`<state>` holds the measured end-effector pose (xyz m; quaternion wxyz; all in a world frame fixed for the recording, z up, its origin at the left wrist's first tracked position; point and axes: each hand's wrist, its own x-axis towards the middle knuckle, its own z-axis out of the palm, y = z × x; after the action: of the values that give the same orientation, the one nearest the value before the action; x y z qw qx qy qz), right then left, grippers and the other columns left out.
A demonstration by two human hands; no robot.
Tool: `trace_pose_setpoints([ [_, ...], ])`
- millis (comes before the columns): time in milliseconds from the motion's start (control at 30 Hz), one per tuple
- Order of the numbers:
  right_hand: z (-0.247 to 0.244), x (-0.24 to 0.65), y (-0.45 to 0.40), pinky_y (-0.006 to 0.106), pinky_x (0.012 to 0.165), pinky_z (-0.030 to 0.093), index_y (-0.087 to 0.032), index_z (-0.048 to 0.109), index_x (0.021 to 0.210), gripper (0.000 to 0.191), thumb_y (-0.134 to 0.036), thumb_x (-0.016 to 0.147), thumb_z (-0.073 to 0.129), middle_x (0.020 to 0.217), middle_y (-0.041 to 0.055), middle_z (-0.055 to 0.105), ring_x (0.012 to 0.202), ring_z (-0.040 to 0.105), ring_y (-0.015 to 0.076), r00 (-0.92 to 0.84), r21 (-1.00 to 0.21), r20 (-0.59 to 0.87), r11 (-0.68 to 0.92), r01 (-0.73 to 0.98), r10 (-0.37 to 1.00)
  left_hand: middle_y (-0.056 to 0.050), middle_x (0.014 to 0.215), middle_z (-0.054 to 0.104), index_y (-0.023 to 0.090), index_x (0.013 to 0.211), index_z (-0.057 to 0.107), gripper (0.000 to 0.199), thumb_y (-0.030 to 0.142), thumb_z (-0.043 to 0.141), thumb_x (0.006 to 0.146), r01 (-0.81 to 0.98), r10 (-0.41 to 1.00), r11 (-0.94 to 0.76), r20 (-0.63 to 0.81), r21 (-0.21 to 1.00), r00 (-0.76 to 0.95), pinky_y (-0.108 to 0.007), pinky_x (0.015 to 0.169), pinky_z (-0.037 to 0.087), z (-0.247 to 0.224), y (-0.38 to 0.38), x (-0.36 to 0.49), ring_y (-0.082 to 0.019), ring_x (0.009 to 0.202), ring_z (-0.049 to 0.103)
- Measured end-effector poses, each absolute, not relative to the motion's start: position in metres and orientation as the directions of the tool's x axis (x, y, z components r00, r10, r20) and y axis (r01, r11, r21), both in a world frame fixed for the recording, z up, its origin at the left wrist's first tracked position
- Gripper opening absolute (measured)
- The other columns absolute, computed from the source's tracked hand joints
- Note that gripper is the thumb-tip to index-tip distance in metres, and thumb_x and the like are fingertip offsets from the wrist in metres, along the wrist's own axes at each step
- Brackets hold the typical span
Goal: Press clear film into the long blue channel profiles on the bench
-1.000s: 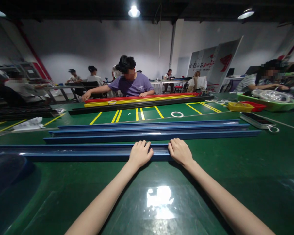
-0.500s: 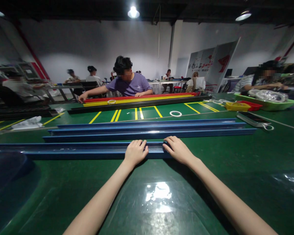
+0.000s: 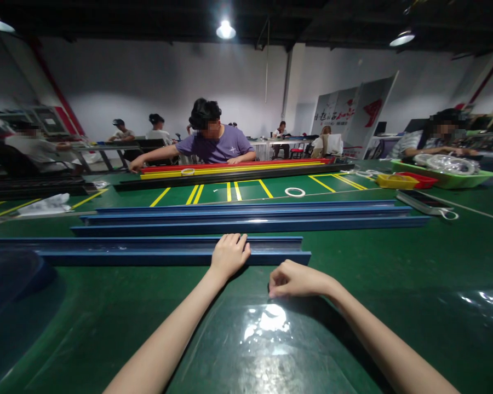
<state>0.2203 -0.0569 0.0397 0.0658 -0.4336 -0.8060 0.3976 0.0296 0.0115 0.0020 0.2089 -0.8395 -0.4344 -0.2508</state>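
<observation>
A long blue plastic channel (image 3: 127,258) lies crosswise in front of me, its right end just beyond my hands. My left hand (image 3: 229,255) rests over it near that end, fingers bent over the far wall and gripping it. On the near side of the channel, my right hand (image 3: 298,278) is low over the green table, apart from my left. Its fingers are curled together in a closed shape; whether anything is between them is hidden. Just behind lie more blue channels (image 3: 246,225), side by side and parallel to the first.
A dark blue curved object (image 3: 12,279) sits at the left. Farther back are a white ring (image 3: 294,192), a phone-like device (image 3: 425,201) and a green tray (image 3: 472,178) of clear coils. Across the table, a person in purple (image 3: 217,143) leans over red, yellow and black strips (image 3: 238,174).
My right hand has left the channel's right end, moving down towards me, with its fingers curling closed. That end is now uncovered. My left hand stays in place on the channel.
</observation>
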Motion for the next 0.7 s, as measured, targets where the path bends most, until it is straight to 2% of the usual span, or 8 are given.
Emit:
trace_pose_setpoints([
  [167, 0.039, 0.222, -0.059, 0.018, 0.051, 0.038, -0.012, 0.068, 0.073, 0.020, -0.028, 0.064, 0.061, 0.061, 0.0011, 0.062, 0.055, 0.053, 0.0099, -0.608, -0.719, -0.291, 0.250, 0.648, 0.738, -0.009, 0.092, 0.063, 0.013, 0.102, 0.059, 0.033, 0.027, 0.034, 0.085, 0.834, 0.644, -0.538, 0.576, -0.126, 0.503, -0.033, 0.078, 0.041, 0.003, 0.012, 0.030, -0.020, 0.085, 0.056],
  [433, 0.038, 0.223, -0.064, 0.016, 0.044, 0.031, -0.013, 0.062, 0.066, 0.023, -0.034, 0.058, 0.068, 0.053, -0.0046, 0.052, 0.049, 0.043, 0.0062, -0.653, -0.699, -0.333, 0.286, 0.655, 0.680, -0.010, 0.096, 0.061, 0.013, 0.106, 0.057, 0.034, 0.027, 0.034, 0.085, 0.834, 0.703, -0.548, 0.506, -0.062, 0.499, -0.035, 0.080, 0.040, 0.007, 0.010, 0.030, -0.021, 0.088, 0.054],
  [600, 0.033, 0.229, -0.061, 0.017, 0.047, 0.032, -0.014, 0.056, 0.066, 0.008, -0.022, 0.067, 0.058, 0.057, -0.0032, 0.054, 0.052, 0.045, 0.0077, -0.595, -0.745, -0.221, 0.260, 0.614, 0.773, -0.010, 0.114, 0.051, 0.017, 0.107, 0.055, 0.030, 0.026, 0.045, 0.081, 0.767, 0.679, -0.637, 0.526, 0.075, 0.512, -0.034, 0.087, 0.038, 0.026, 0.009, 0.029, -0.022, 0.106, 0.044],
  [700, 0.032, 0.233, -0.059, 0.019, 0.050, 0.033, -0.015, 0.052, 0.069, 0.007, -0.020, 0.073, 0.050, 0.059, -0.0023, 0.054, 0.055, 0.047, 0.0090, -0.526, -0.729, -0.063, 0.321, 0.605, 0.848, -0.006, 0.098, 0.058, 0.018, 0.094, 0.060, 0.022, 0.025, 0.043, 0.082, 0.708, 0.677, -0.688, 0.491, 0.160, 0.548, -0.030, 0.086, 0.039, 0.048, 0.002, 0.029, -0.019, 0.096, 0.049],
])
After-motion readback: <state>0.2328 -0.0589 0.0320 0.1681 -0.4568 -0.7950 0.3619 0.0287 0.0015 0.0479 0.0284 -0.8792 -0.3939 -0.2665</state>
